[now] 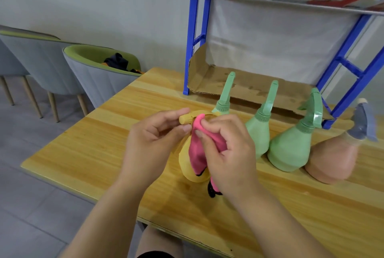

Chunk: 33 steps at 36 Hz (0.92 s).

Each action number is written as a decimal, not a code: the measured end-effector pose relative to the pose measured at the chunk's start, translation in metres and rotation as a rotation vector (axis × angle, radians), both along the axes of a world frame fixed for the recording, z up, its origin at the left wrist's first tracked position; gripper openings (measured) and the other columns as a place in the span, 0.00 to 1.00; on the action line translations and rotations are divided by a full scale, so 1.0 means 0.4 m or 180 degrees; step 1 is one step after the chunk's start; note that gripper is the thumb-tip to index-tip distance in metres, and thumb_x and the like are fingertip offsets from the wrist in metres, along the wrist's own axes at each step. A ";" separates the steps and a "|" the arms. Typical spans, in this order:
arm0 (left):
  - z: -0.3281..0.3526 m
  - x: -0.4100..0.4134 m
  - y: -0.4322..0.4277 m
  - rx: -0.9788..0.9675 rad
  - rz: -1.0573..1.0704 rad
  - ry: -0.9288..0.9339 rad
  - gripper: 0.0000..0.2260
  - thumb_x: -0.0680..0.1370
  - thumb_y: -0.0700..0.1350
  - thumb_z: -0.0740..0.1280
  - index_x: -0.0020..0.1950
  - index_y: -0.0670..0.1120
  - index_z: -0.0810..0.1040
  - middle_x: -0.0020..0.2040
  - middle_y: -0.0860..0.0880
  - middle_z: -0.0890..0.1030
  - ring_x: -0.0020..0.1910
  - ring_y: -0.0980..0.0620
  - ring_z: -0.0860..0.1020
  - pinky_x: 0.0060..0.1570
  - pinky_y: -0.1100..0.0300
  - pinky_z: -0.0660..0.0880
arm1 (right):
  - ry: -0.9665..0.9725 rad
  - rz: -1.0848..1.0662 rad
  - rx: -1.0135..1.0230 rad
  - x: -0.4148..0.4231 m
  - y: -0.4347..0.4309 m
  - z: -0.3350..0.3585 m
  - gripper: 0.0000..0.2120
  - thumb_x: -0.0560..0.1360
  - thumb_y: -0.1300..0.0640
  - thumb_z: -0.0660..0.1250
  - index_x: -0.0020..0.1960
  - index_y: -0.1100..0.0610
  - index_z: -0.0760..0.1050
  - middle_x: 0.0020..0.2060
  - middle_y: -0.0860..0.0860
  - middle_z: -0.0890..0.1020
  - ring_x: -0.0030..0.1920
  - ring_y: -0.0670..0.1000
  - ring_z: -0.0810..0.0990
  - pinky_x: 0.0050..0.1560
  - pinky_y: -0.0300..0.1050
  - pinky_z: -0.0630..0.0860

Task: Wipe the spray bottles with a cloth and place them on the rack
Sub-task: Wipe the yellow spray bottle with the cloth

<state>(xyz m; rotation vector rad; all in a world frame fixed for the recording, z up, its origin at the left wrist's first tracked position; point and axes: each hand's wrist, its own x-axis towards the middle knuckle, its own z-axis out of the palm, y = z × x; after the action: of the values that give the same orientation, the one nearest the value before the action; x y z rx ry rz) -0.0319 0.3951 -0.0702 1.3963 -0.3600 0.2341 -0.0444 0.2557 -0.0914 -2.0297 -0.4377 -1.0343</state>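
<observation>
Left hand (pixel 153 139) fingers (pixel 180 112) pinch spray head of yellow bottle (pixel 187 166); right hand (pixel 228 153) grips pink cloth (pixel 199 153) against its neck. Bottle roughly upright between hands, nozzle pointing left. Rack (pixel 194 39) lies beyond, up and right. Green bottles (pixel 291 149) and peach bottle (pixel 332 160) wait on wooden surface (pixel 104 143). Grey chairs (pixel 99 79) at left.

**Bare arms, a strip of black clothing**

The left forearm (pixel 108 212) and right forearm (pixel 276 216) are uncovered along all their visible length. The left hand (pixel 153 139) and right hand (pixel 228 153) are bare, and the fingers (pixel 216 122) have short, plain nails. At the bottom edge, a bare leg (pixel 160 239) meets a black garment (pixel 154 255).
</observation>
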 end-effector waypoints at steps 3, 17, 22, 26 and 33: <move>-0.002 -0.001 0.004 0.0029 0.0048 0.0047 0.13 0.66 0.40 0.70 0.50 0.50 0.81 0.39 0.54 0.86 0.41 0.60 0.83 0.42 0.69 0.77 | -0.0067 0.0160 -0.0015 -0.006 0.012 -0.024 0.05 0.75 0.61 0.69 0.48 0.62 0.81 0.43 0.51 0.77 0.44 0.45 0.76 0.44 0.36 0.75; -0.014 0.001 -0.007 0.0412 0.0246 -0.0054 0.15 0.67 0.51 0.76 0.53 0.57 0.80 0.41 0.59 0.79 0.36 0.62 0.74 0.40 0.68 0.74 | 0.0097 0.0015 0.0125 -0.021 -0.013 -0.036 0.06 0.74 0.59 0.71 0.48 0.60 0.83 0.41 0.51 0.79 0.41 0.43 0.77 0.43 0.35 0.75; -0.009 0.000 -0.036 0.0633 0.0448 -0.0176 0.10 0.72 0.44 0.71 0.49 0.59 0.79 0.39 0.61 0.83 0.40 0.62 0.80 0.41 0.69 0.75 | 0.0140 -0.0172 0.0274 0.004 -0.026 -0.006 0.04 0.72 0.60 0.73 0.46 0.59 0.82 0.41 0.49 0.77 0.43 0.42 0.76 0.43 0.33 0.74; -0.011 0.002 -0.034 0.0680 0.0551 -0.0225 0.11 0.74 0.42 0.70 0.49 0.59 0.78 0.44 0.57 0.84 0.45 0.61 0.82 0.44 0.69 0.76 | 0.0137 -0.0227 0.0280 0.013 -0.018 -0.013 0.03 0.72 0.60 0.72 0.44 0.60 0.82 0.40 0.49 0.77 0.42 0.42 0.76 0.43 0.32 0.74; -0.013 0.003 -0.036 0.0670 0.0595 -0.0190 0.12 0.74 0.42 0.70 0.48 0.61 0.77 0.42 0.58 0.84 0.45 0.62 0.82 0.43 0.71 0.75 | 0.0775 -0.0329 0.0806 0.012 -0.038 -0.027 0.03 0.72 0.61 0.73 0.44 0.54 0.80 0.39 0.47 0.79 0.44 0.39 0.76 0.44 0.26 0.71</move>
<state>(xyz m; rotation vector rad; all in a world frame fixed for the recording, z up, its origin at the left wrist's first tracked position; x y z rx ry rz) -0.0306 0.3805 -0.0755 1.6354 -0.3100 0.4011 -0.0394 0.2407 -0.1024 -1.9325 -0.0705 -0.8417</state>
